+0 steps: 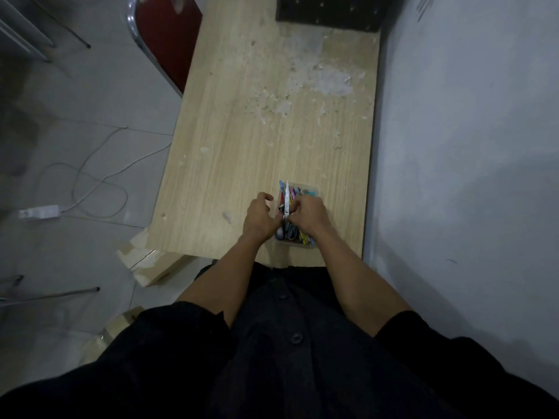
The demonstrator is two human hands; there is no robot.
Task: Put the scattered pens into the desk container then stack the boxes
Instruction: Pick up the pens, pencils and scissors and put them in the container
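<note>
A clear plastic desk container (313, 189) sits near the front edge of the wooden desk (242, 140). It is full of coloured pens (295, 192) and holds a pair of scissors (286, 204) with dark handles toward me. My right hand (308, 216) is over the container, fingers curled and pinching at the scissors near their pivot. My left hand (260, 216) hovers at the container's left side, fingers loosely curled; its fingertips near the scissor handles are hidden.
A dark box (329, 10) stands at the desk's far end against the white wall (453, 146) on the right. A red chair (169, 40) stands left of the desk. White cables and an adapter (39, 211) lie on the floor.
</note>
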